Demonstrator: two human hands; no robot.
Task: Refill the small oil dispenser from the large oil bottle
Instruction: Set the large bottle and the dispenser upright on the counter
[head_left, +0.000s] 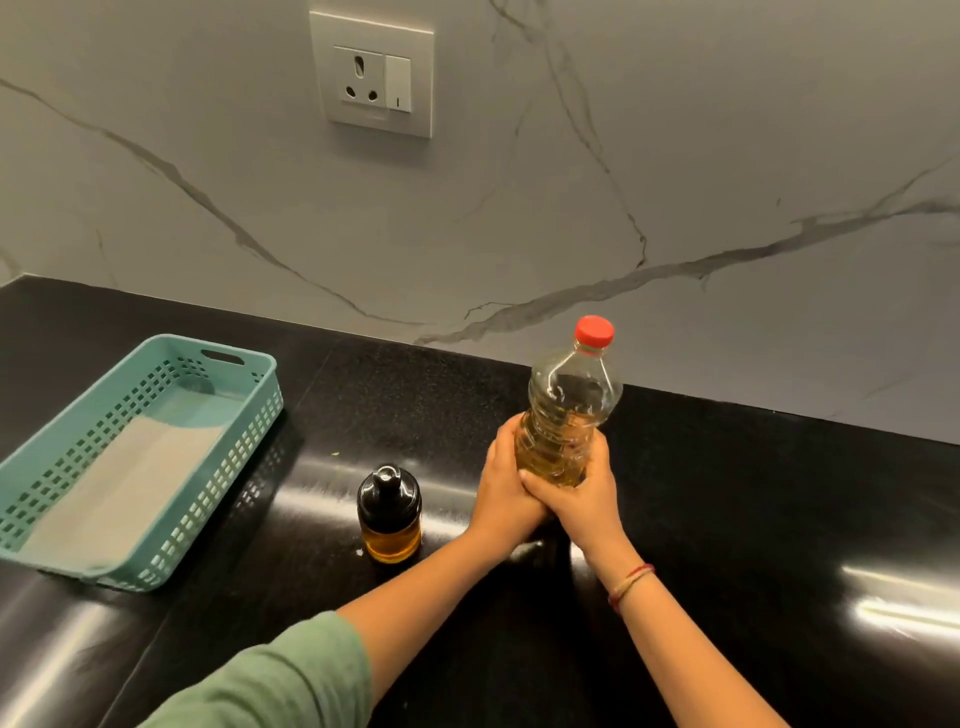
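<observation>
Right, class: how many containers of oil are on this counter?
2. The large oil bottle, red-capped, is gripped low by the left hand and right hand. The small oil dispenser, black-lidded, stands apart on the counter, left of it. No others show.

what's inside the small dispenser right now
Amber oil shows through the clear lower part of the dispenser. The black lid covers the upper part, so how high the oil reaches cannot be seen.
</observation>
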